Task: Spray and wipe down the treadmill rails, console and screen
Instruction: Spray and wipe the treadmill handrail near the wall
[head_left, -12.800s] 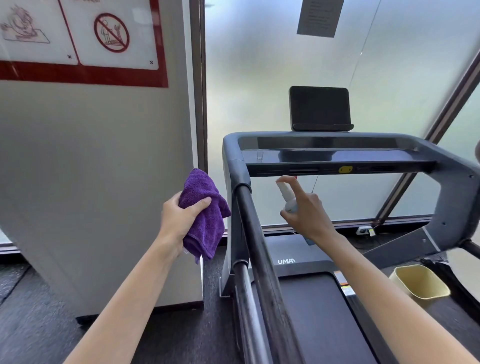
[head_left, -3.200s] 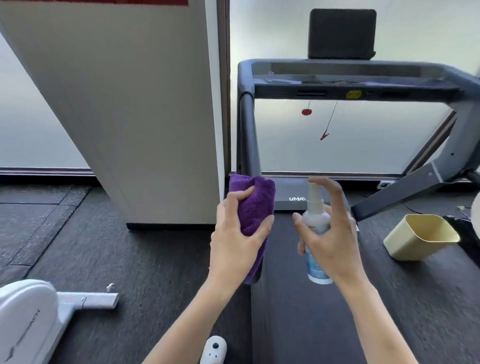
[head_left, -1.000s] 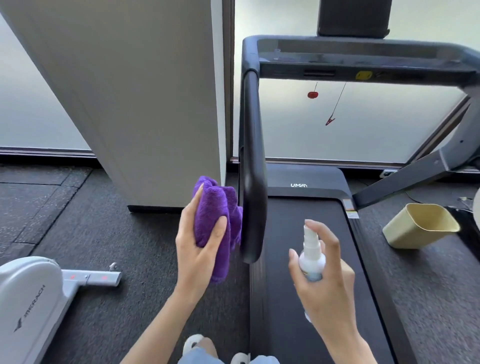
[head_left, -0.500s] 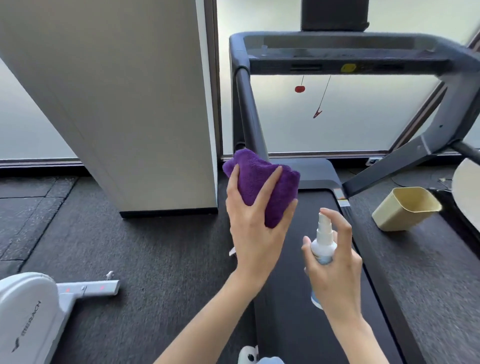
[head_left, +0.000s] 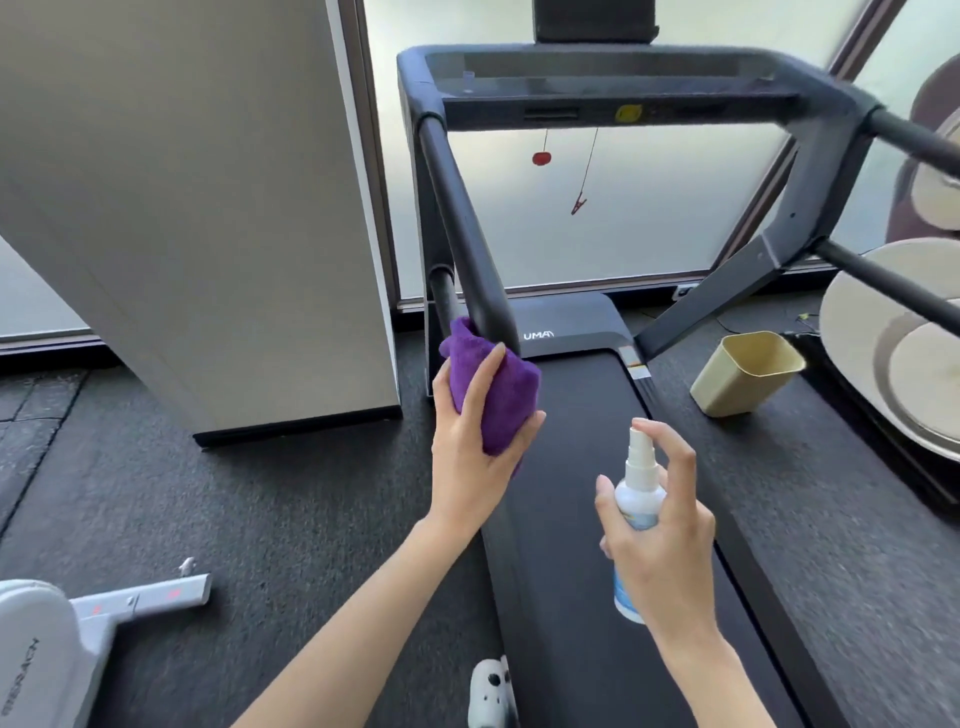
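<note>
Left hand wrapped around a bunched purple cloth, fingers and thumb curled over it, pressing it onto the near end of the left rail. Cloth covering the tip of that dark rail, just above the front of the running belt. Right hand gripping a small white spray bottle upright over the belt, index finger curled on top of the nozzle, thumb and remaining fingers round the body. Bottle apart from the cloth, to its right and nearer the camera, nozzle pointing roughly toward the left hand.

Farther out: left rail rising from the cloth up to the corner of the console, a dark bar spanning the treadmill with a yellow tab on its front edge. Dark screen standing on top of the console, partly cut off by the frame edge. Red safety key and a clip on a cord hanging below the console. Right rail running off toward the right edge.

On the dark floor right of the belt, a tilted yellowish bin; beyond it, pale round weight plates. Left of the treadmill, a wide white pillar before the frosted window. White exercise machine at lower left. White shoe at the bottom edge.
</note>
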